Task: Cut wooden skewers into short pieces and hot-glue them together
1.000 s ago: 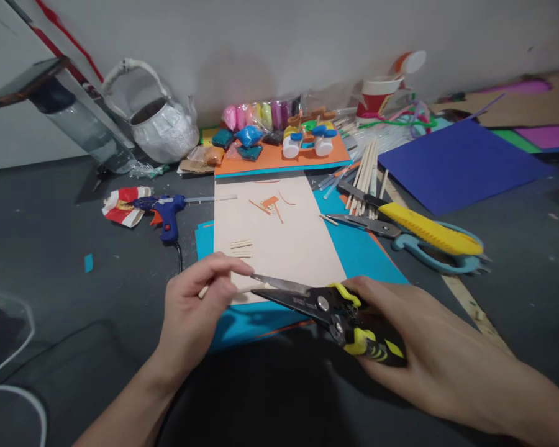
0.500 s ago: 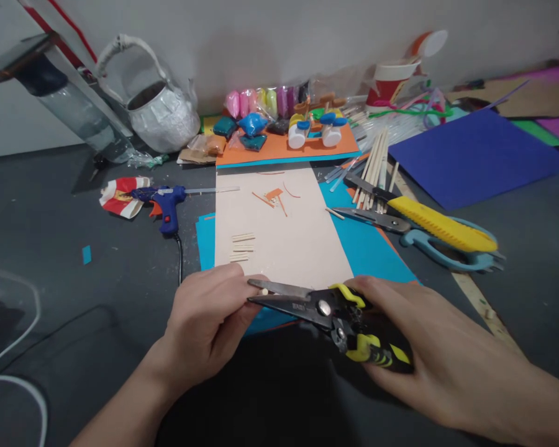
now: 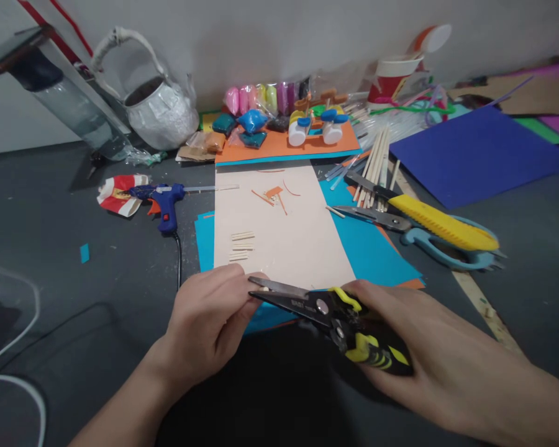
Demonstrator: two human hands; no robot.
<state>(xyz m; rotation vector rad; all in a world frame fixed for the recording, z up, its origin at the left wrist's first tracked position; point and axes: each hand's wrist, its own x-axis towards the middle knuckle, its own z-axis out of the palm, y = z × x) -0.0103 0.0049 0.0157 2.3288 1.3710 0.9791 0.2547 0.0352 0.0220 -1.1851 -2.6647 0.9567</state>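
My left hand [image 3: 214,310] is closed in a pinch on a thin wooden stick [image 3: 263,288], of which only the pale end shows at the fingertips. Around that end lie the blades of black-and-yellow shears [image 3: 323,310], parted slightly. My right hand [image 3: 414,335] wraps round the shears' handles. Beyond my left hand, several short cut sticks [image 3: 243,246] lie in small rows on a cream sheet of paper [image 3: 293,242]. Orange paper scraps [image 3: 274,194] rest farther up the same sheet.
A blue glue gun [image 3: 168,208] lies left of the sheet, its cord running toward me. To the right are a yellow cutter knife [image 3: 442,220], blue-handled scissors [image 3: 386,218] and long wooden sticks [image 3: 375,164]. Behind stand a silver pot [image 3: 161,115] and bagged clay [image 3: 251,121].
The shears' blades have closed a little round the stick's end. Both hands stay in nearly the same place, and the view has shifted slightly.
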